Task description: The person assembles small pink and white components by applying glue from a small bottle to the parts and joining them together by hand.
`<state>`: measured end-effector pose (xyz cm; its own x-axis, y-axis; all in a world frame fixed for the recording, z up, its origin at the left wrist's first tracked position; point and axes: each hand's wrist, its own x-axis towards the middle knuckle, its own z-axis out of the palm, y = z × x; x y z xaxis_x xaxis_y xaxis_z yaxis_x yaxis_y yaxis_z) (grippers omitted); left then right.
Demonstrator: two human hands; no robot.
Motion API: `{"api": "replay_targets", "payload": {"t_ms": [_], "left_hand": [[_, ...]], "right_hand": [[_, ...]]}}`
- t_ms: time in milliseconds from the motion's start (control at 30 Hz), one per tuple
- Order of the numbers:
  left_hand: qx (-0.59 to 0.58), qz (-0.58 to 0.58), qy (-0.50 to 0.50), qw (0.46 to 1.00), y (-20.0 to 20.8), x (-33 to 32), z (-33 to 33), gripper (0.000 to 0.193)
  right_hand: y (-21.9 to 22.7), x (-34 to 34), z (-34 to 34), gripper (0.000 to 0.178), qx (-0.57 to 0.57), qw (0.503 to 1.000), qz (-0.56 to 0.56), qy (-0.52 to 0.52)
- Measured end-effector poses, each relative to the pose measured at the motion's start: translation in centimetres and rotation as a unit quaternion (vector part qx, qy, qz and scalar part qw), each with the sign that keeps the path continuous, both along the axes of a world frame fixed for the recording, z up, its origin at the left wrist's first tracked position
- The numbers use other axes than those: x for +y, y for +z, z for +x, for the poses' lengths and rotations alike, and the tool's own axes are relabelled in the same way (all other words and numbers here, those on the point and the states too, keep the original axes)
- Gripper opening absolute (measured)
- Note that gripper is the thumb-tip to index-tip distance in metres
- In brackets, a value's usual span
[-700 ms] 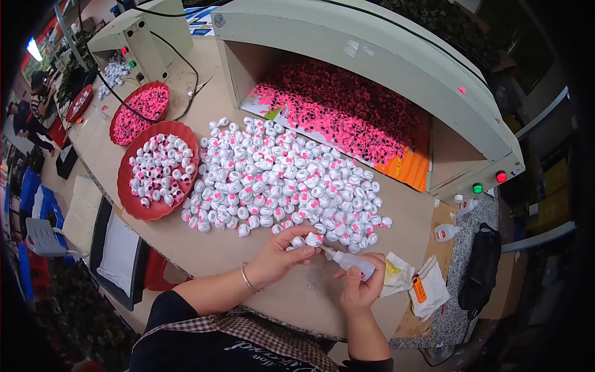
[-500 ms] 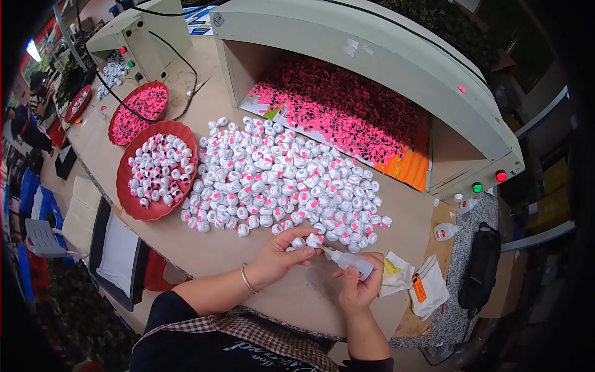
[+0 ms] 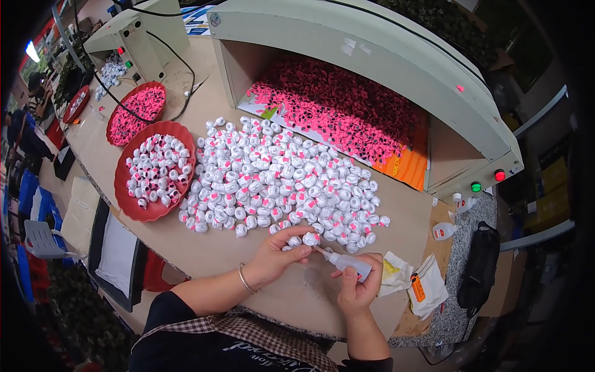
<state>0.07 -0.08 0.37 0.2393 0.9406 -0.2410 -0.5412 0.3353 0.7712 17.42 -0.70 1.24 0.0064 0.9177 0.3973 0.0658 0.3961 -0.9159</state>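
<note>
My left hand point(image 3: 276, 255) pinches a small round white piece with a pink patch point(image 3: 312, 239) between thumb and fingertips. One or two more white pieces show by its fingers, and I cannot tell whether they are held. In my right hand point(image 3: 361, 290) is a translucent squeeze bottle point(image 3: 349, 263), tilted so its thin nozzle points up and left. The nozzle tip comes right up to the pinched piece; whether they touch is too small to tell. Just beyond both hands spreads a large heap of similar white pieces point(image 3: 266, 177), many with pink bits.
Left of the heap stands a red scalloped bowl point(image 3: 124, 197) of white pieces, with another red bowl point(image 3: 162, 93) of pink bits behind. A pale arched machine point(image 3: 365, 37) covers many pink pieces point(image 3: 334, 105). To the right lie cloths point(image 3: 429, 291), small bottles point(image 3: 442, 232) and a black pouch point(image 3: 480, 266).
The pinched white piece and the nozzle tip have shifted slightly to the left. Both hands keep their grips, and the heap looks the same.
</note>
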Motion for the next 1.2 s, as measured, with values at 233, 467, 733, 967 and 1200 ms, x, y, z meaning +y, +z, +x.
{"api": "replay_targets", "payload": {"t_ms": [233,467,733,967,1200], "left_hand": [[0.004,-0.013,-0.006,1.0,0.3,0.0,0.3,0.033],[0.002,-0.044,-0.032,0.999,0.5,0.1,-0.1,0.036],[-0.023,-0.058,-0.036,0.997,0.2,0.1,-0.1,0.039],[-0.036,-0.047,-0.038,0.998,0.0,0.2,-0.5,0.037],[-0.023,-0.044,-0.047,0.998,0.2,0.2,-0.4,0.037]], "right_hand": [[1.1,0.2,0.2,0.022,0.108,0.992,-0.067,-0.022],[4.7,4.8,3.3,0.019,0.095,0.976,-0.189,-0.043],[-0.4,18.8,4.8,0.01,-0.304,0.944,-0.025,-0.13],[-0.1,21.3,4.6,0.02,-0.548,0.835,0.003,-0.048],[-0.9,21.2,5.3,0.019,-0.515,0.854,0.0,-0.07]]}}
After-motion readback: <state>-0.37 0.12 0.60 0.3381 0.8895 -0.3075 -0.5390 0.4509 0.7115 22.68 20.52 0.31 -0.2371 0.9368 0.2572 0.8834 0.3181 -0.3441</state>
